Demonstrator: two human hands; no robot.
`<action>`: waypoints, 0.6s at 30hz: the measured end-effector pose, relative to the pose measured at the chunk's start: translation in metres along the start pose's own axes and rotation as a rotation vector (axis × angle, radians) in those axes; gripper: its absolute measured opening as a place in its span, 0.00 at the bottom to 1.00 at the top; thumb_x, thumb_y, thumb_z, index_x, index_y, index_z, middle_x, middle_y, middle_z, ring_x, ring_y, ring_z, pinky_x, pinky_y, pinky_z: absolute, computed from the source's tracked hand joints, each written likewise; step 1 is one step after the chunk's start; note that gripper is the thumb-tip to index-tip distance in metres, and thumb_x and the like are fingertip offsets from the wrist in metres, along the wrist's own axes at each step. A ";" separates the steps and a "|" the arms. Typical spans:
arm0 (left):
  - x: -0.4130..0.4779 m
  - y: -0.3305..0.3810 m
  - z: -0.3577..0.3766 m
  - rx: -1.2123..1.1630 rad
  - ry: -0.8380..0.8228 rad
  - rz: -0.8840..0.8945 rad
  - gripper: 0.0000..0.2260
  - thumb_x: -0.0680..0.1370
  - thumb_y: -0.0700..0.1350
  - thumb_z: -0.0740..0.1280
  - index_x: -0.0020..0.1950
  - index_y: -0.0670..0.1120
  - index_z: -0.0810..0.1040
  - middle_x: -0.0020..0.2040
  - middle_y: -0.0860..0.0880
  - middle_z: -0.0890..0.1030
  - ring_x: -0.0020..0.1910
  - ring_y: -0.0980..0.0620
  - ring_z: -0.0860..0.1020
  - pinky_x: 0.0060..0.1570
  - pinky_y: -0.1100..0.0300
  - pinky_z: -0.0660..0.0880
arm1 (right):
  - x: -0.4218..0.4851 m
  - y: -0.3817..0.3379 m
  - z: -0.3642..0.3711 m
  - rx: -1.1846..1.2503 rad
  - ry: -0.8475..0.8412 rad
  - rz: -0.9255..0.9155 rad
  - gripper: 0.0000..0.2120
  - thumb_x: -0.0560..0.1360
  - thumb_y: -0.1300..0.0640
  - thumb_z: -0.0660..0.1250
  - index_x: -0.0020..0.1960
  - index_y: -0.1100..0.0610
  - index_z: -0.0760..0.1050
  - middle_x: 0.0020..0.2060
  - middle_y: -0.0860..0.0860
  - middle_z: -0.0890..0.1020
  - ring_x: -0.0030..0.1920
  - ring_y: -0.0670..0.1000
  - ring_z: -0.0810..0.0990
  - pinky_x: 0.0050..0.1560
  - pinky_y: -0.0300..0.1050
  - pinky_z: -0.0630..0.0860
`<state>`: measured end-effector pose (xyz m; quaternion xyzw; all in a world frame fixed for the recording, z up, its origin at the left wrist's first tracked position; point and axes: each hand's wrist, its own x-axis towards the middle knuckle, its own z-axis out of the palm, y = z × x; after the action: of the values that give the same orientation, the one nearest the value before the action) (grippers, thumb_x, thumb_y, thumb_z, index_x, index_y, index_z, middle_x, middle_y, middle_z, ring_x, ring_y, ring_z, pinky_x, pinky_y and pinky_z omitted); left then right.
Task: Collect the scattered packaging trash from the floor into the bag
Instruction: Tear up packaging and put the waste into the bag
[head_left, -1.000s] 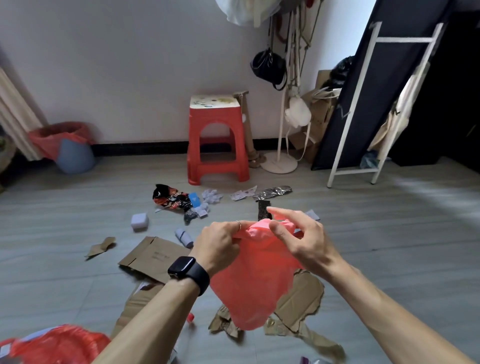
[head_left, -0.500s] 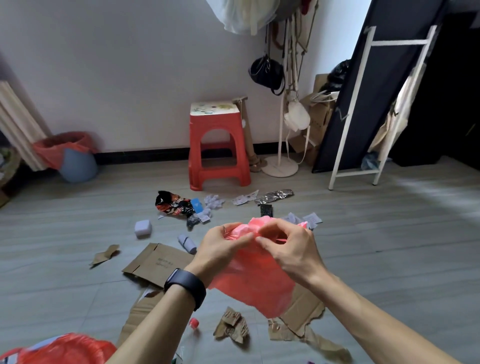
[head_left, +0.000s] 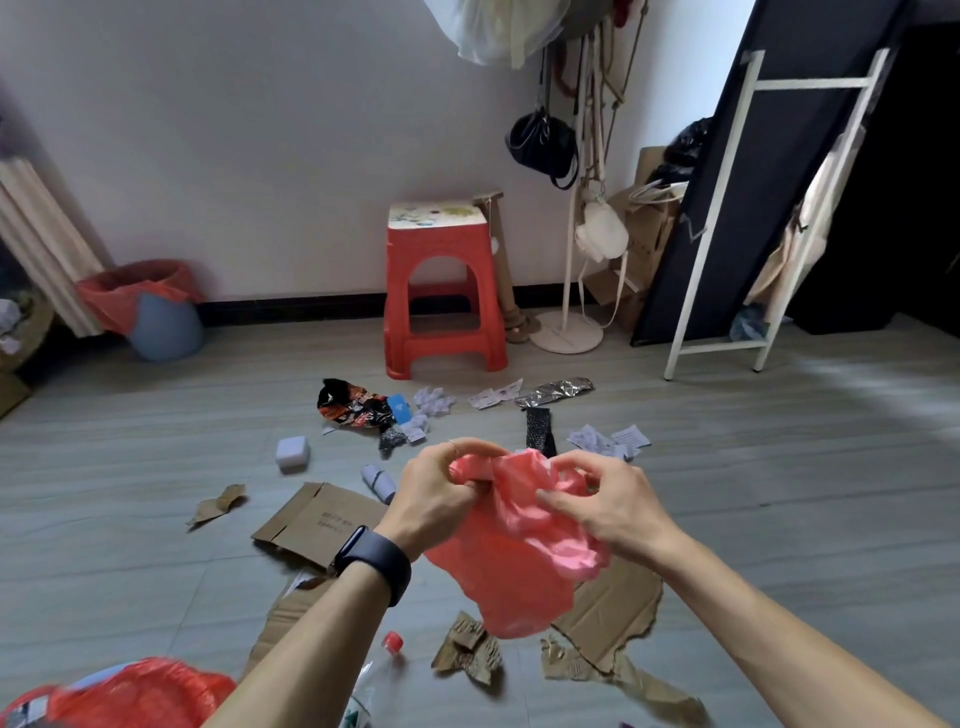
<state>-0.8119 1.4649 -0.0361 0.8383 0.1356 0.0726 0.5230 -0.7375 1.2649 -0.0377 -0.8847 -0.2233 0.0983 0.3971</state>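
— Above the littered floor (head_left: 130, 467), the thin red bag (head_left: 511, 566) could tear, or its mouth stay stuck, if both hands tug too hard.
— It hangs crumpled and limp; the left hand (head_left: 436, 499) and right hand (head_left: 608, 506) each pinch its bunched top edge.

No lettering is legible in this scene. A flat brown cardboard sheet (head_left: 311, 525) on the floor carries a faint printed line. White paper slips (head_left: 631, 435) show small print, and both are too blurred to read.
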 end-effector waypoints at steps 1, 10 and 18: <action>0.000 0.000 -0.001 0.001 0.061 -0.011 0.16 0.73 0.37 0.70 0.48 0.60 0.84 0.45 0.54 0.84 0.44 0.55 0.83 0.44 0.54 0.82 | 0.000 -0.002 0.003 0.017 0.070 -0.012 0.11 0.69 0.46 0.77 0.51 0.43 0.83 0.40 0.39 0.85 0.42 0.35 0.82 0.46 0.34 0.77; 0.001 0.004 0.022 0.232 0.191 -0.283 0.16 0.79 0.58 0.59 0.58 0.47 0.69 0.41 0.46 0.76 0.48 0.44 0.75 0.55 0.45 0.76 | 0.005 -0.015 0.036 -0.159 0.494 -0.307 0.05 0.73 0.57 0.74 0.48 0.50 0.85 0.41 0.47 0.84 0.41 0.47 0.82 0.41 0.29 0.68; 0.008 0.000 0.009 -0.430 0.153 -0.222 0.27 0.69 0.62 0.76 0.57 0.45 0.77 0.50 0.39 0.84 0.48 0.40 0.84 0.47 0.40 0.81 | -0.001 -0.026 0.055 -0.030 0.234 -0.587 0.15 0.73 0.67 0.65 0.56 0.56 0.84 0.59 0.49 0.83 0.61 0.44 0.78 0.66 0.32 0.69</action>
<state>-0.8021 1.4597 -0.0404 0.6799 0.2477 0.1050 0.6822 -0.7660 1.3159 -0.0549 -0.7937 -0.4232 -0.1262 0.4184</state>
